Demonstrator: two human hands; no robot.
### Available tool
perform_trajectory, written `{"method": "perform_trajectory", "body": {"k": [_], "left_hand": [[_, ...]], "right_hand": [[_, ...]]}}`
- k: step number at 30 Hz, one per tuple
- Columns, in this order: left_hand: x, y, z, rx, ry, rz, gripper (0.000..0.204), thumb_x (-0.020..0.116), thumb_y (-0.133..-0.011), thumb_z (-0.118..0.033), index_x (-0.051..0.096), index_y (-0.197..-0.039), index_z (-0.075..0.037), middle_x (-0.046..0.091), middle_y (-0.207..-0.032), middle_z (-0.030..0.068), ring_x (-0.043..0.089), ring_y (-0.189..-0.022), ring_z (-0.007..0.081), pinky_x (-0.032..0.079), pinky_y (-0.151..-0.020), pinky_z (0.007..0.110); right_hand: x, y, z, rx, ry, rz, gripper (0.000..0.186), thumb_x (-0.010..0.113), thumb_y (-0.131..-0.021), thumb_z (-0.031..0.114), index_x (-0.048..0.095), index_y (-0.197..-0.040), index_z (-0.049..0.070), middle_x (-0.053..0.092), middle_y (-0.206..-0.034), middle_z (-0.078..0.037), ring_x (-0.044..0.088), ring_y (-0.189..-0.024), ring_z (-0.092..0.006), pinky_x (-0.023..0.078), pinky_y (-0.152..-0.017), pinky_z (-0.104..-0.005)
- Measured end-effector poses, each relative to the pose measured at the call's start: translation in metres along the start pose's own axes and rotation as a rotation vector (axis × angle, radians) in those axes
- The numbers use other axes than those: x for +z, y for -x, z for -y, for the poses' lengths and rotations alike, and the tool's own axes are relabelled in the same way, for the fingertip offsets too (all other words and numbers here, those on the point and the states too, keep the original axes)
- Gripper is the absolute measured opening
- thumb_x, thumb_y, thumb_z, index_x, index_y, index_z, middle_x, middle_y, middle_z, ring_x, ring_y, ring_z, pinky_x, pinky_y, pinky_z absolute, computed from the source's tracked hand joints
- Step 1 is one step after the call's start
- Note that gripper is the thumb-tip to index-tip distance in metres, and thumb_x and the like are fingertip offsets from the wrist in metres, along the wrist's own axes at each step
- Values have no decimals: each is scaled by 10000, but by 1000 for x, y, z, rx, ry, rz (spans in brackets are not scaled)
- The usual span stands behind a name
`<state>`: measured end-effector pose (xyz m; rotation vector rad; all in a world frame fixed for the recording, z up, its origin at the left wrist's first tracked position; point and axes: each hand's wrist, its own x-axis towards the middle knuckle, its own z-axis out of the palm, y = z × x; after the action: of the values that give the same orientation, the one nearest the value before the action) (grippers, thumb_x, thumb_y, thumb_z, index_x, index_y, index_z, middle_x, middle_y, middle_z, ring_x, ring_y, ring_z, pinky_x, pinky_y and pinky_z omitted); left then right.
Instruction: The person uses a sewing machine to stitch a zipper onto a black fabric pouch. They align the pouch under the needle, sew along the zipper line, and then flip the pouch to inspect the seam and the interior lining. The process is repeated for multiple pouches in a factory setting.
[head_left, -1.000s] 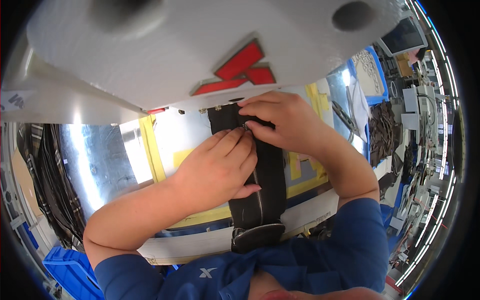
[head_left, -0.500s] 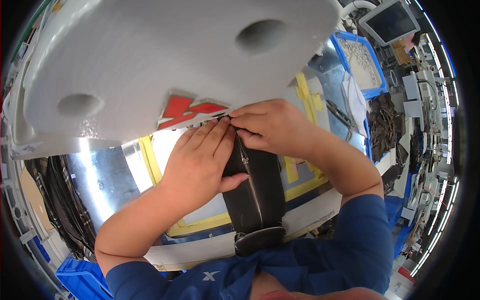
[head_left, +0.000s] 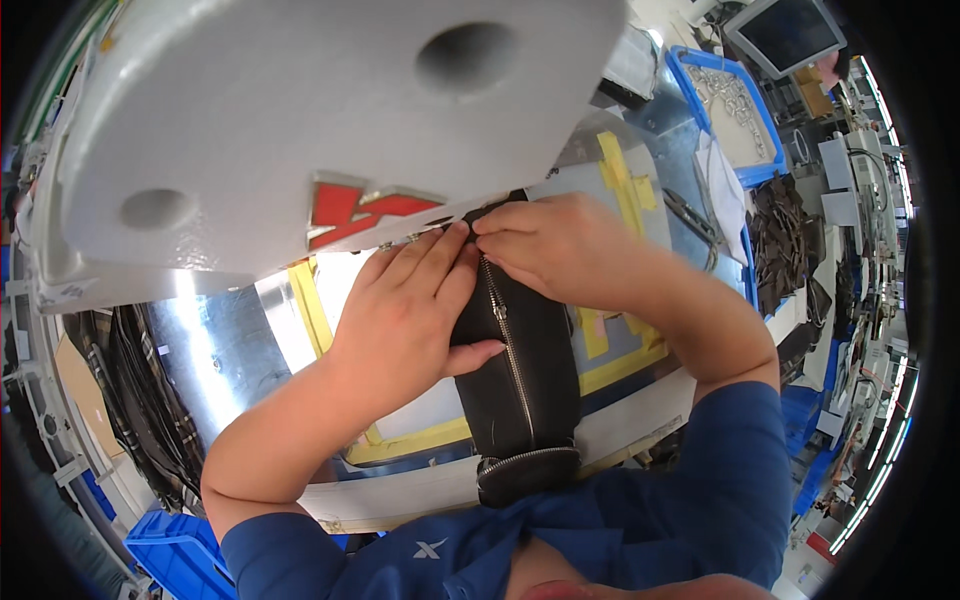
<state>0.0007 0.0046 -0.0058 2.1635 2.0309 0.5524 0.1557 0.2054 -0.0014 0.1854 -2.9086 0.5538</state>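
Note:
A long black fabric piece point(head_left: 545, 350) with a silver metal zipper point(head_left: 518, 385) down its middle lies beneath a large pale machine head point(head_left: 300, 110). My left hand point(head_left: 405, 310) rests flat over its left side, fingers stretched toward the machine and thumb pointing at the zipper. Close beside those fingertips, my right hand point(head_left: 560, 245) has its fingers bent and pressed together on the piece near the zipper's far end; its thumb is hidden. The zipper pull sits just below both hands. The machine head hides whatever is directly under it.
Yellow tape strips point(head_left: 620, 185) mark the work surface. At the far right are a blue tray point(head_left: 775, 165) of small metal parts, scissors point(head_left: 692, 215), a white cloth point(head_left: 722, 190) and dark scraps point(head_left: 785, 240). Dark garments point(head_left: 150, 400) hang left, above a blue bin point(head_left: 180, 545).
The whole view has shifted slightly. More of the black piece's far end shows beyond my right hand. Both hands keep nearly the same hold on the piece.

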Motion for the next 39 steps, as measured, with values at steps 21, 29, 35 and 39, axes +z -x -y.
{"method": "perform_trajectory", "body": {"k": [21,29,35,39], "left_hand": [[-18,7,0,-100,-170,77,968,823,-706,-720,659,-1288,36,649,-1457,211,679,-1095,315,496,-932,417],[-13,10,0,-110,-146,82,946,825,-697,-729,673,-1246,27,652,-1443,195,682,-1100,293,492,-909,401],[-13,11,0,-118,-162,67,914,841,-693,-700,682,-1221,29,676,-1320,173,678,-1073,276,484,-896,387],[-19,12,2,-120,-158,37,854,868,-691,-642,694,-1186,32,708,-1098,109,668,-1001,238,473,-857,365]], "right_hand": [[-7,-34,24,3,116,184,272,701,-936,216,762,-1095,5,775,-1087,-111,756,-896,-292,606,-765,-423],[-9,-39,25,81,9,146,216,678,-920,195,733,-1033,19,749,-932,-111,735,-831,-341,583,-693,-457],[-6,-42,28,45,5,114,217,677,-922,189,732,-1054,26,745,-1004,-95,738,-878,-320,586,-720,-443],[-1,-44,30,3,44,88,188,682,-919,180,738,-1004,22,728,-1050,-79,732,-925,-290,589,-754,-426]]}}
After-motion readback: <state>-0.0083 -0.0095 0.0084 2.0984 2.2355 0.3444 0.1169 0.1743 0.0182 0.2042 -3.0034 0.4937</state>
